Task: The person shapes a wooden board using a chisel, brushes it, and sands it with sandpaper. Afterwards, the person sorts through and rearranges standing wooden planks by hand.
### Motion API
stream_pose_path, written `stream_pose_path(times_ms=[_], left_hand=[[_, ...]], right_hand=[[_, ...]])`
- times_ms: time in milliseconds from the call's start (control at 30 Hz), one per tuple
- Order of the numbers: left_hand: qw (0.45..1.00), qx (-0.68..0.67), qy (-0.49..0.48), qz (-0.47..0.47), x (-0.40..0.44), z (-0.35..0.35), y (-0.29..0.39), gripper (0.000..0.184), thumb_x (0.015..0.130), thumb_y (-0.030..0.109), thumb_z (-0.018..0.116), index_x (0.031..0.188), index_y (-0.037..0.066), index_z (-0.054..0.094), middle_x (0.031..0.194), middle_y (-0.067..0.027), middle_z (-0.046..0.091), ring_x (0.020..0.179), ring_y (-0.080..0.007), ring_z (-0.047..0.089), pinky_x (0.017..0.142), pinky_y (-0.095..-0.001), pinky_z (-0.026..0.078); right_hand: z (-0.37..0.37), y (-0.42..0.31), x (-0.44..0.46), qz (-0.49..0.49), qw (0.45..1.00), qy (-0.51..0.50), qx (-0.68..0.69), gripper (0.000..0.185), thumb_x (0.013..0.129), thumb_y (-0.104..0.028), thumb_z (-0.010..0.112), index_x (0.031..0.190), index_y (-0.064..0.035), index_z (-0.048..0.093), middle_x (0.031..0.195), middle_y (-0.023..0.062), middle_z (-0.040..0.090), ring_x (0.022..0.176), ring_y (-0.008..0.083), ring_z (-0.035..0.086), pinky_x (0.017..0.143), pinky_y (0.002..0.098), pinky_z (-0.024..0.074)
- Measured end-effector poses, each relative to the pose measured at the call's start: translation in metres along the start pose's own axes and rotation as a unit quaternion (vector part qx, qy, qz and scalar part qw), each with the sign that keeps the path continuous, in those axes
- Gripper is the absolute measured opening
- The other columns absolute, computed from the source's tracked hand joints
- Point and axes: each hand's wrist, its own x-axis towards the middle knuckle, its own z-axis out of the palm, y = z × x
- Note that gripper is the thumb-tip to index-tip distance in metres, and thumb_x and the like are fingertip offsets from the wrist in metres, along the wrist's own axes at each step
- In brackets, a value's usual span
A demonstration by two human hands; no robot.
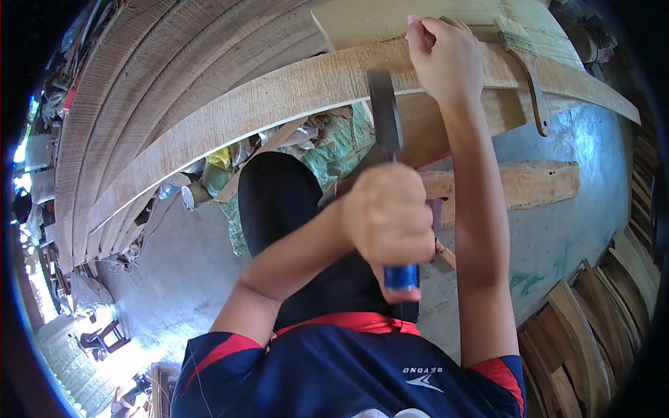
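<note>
My left hand (394,212) is wrapped round the blue handle (401,277) of a chisel. The chisel's flat dark blade (385,111) points away from me, its tip over the near edge of a long curved board (279,94), blurred by motion; contact cannot be told. My right hand (446,63) rests closed on the same board, right of the blade. Its fingers are curled under and hide whatever they hold, if anything. Just right of that hand, a flat paintbrush (535,87) with pale bristles and a wooden handle lies across the board.
Several curved planks (153,63) are stacked at left behind the board. Under it lie a green sack (345,146) and plastic bags. A wooden plank (536,184) lies below at right. More curved timber pieces (585,327) stand at lower right. My knee (275,195) is beneath the board.
</note>
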Motion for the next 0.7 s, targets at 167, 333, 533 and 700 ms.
stream_pose_path(times_ms=[167,333,533,700], left_hand=[[1.000,0.000,-0.008,0.006,0.000,0.007,0.000,0.047,0.068,0.054,0.061,0.058,0.013,0.040,0.057,0.0004,0.033,0.045,-0.0172,0.037,0.042,-0.0312,0.028],[1.000,0.010,-0.023,0.012,-0.005,0.003,0.000,0.046,0.066,0.053,0.062,0.058,0.014,0.040,0.057,0.0006,0.033,0.047,-0.0174,0.038,0.043,-0.0320,0.029],[1.000,-0.012,-0.009,0.015,-0.001,-0.007,-0.015,0.042,0.065,0.051,0.063,0.059,0.014,0.043,0.056,0.0001,0.033,0.047,-0.0183,0.039,0.044,-0.0320,0.030],[0.999,-0.025,0.008,0.019,-0.002,0.004,-0.005,0.043,0.067,0.051,0.061,0.060,0.012,0.043,0.056,0.0003,0.034,0.046,-0.0173,0.038,0.044,-0.0297,0.031]], right_hand=[[-0.001,0.001,-0.001,-0.019,1.000,0.008,0.007,0.031,0.085,-0.024,0.059,0.064,-0.0010,0.058,0.057,0.0121,0.054,0.057,0.0313,0.053,0.055,0.0408,0.0407],[-0.001,0.002,0.000,-0.012,1.000,-0.002,-0.014,0.031,0.085,-0.023,0.059,0.065,-0.0009,0.058,0.058,0.0125,0.055,0.058,0.0314,0.053,0.056,0.0407,0.0412],[0.005,0.007,-0.003,-0.023,0.999,0.023,-0.008,0.031,0.085,-0.023,0.060,0.065,-0.0008,0.057,0.060,0.0126,0.055,0.058,0.0310,0.053,0.056,0.0408,0.0410],[0.004,0.006,-0.003,-0.022,0.998,0.049,0.014,0.030,0.085,-0.023,0.060,0.065,-0.0008,0.058,0.060,0.0124,0.055,0.058,0.0310,0.053,0.056,0.0409,0.0410]])
